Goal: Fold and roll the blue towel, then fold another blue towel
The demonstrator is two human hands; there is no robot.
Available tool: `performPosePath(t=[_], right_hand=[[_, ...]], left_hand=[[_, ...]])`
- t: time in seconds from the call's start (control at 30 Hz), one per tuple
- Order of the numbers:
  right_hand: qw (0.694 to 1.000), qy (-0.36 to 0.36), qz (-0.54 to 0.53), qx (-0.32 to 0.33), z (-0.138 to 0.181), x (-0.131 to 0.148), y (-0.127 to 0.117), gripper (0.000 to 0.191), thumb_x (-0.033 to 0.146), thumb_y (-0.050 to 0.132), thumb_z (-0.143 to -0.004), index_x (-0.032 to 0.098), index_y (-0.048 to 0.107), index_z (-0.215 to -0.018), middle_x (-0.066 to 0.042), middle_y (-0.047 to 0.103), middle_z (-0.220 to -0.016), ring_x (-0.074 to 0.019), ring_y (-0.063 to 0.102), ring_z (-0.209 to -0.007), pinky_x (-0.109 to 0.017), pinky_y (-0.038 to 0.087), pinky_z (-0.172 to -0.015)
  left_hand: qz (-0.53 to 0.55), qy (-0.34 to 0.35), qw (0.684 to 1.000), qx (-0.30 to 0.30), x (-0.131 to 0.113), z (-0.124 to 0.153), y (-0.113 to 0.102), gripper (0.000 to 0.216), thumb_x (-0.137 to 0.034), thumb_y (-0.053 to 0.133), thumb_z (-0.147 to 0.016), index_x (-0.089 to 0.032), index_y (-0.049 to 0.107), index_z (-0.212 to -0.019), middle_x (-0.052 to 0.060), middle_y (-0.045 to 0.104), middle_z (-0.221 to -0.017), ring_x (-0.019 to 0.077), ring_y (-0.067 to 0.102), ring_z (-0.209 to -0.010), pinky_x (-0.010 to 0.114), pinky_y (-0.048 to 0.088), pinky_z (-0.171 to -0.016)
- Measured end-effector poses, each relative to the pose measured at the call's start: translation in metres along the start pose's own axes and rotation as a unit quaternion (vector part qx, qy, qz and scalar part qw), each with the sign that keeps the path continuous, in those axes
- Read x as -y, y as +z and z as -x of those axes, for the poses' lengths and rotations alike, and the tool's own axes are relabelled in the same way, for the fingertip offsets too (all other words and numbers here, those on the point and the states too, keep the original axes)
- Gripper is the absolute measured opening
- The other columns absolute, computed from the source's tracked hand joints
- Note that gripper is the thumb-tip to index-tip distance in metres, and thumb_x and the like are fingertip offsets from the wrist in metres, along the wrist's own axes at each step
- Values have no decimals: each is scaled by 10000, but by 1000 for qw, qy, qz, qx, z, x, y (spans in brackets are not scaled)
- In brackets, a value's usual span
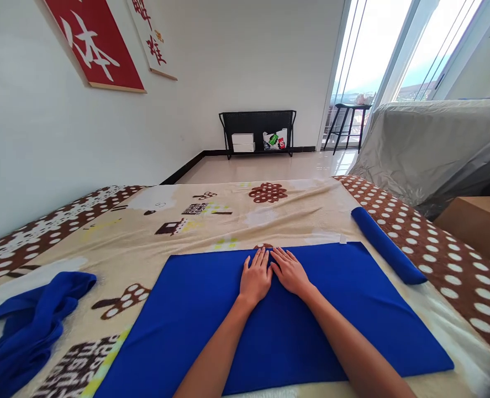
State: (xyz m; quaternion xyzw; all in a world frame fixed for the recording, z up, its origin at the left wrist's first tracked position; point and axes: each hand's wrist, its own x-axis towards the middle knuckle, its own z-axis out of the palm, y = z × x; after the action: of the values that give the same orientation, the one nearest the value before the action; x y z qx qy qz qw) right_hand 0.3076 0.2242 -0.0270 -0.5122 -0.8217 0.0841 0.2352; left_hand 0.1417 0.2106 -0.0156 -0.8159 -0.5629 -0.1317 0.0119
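Nearest the camera, two bare forearms reach out over a blue cloth (278, 326) spread flat on the bed (228, 221). Left hand (255, 278) and right hand (290, 272) lie side by side, palms down, near the cloth's far edge at its middle; the fingers are stretched flat and close together, gripping nothing, only pressing on the fabric. Laid so, the palms seem to hold the cloth smooth and still against the soft blanket under it. The cloth lies square to the person, its near edge close to the bed's near side.

At the left, apart from the flat cloth, a crumpled blue cloth (29, 326) sits in a loose heap. At the right, just beyond the flat cloth's far corner, a rolled blue cloth (388, 251) lies on the dotted brown border of the blanket, tight and tidy, out of the hands' way.

Farther off, a black rack (257, 119) stands against the white wall, and a grey-covered piece of furniture (431, 143) stands by the bright window.
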Motion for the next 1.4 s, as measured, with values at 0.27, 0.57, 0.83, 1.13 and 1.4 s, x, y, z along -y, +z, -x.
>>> performPosePath(t=[0.27,0.57,0.83,1.13,1.4], right_hand=[[997,63,43,-15,70,-142,-76,544,485,305,-1017,218,494,-1451,-66,478,-1505,-216,401,-1431,-471,321,-1205],[976,185,106,-51,119,-231,-95,701,586,248,-989,130,417,-1494,-124,394,-1560,-252,310,-1479,-468,223,-1243],[973,189,120,-50,120,-239,-88,675,605,257,-982,203,408,-1503,-77,402,-1561,-224,325,-1473,-445,235,-1241],[975,173,125,-66,120,-240,-88,651,584,284,-982,201,438,-1487,-81,441,-1536,-233,363,-1454,-452,273,-1228],[975,140,135,-111,137,-206,-100,589,497,281,-1002,159,510,-1427,-101,474,-1509,-229,407,-1429,-438,294,-1226]], left_hand=[[-39,-88,995,29,138,43,-42,536,-428,287,-1025,-251,378,-1522,59,357,-1599,212,315,-1484,456,239,-1196],[-84,-225,971,19,231,81,-50,605,-503,227,-1012,-257,272,-1564,57,267,-1640,246,232,-1515,537,161,-1207],[-69,-280,957,2,236,80,-43,728,-640,215,-964,-243,254,-1573,70,211,-1656,280,190,-1525,556,168,-1203],[-63,-283,957,3,239,79,-46,712,-641,230,-959,-261,302,-1556,78,249,-1645,281,210,-1519,578,196,-1180],[-82,-213,972,-62,213,102,-65,618,-495,215,-989,-211,456,-1483,71,243,-1645,245,232,-1516,505,187,-1207]])
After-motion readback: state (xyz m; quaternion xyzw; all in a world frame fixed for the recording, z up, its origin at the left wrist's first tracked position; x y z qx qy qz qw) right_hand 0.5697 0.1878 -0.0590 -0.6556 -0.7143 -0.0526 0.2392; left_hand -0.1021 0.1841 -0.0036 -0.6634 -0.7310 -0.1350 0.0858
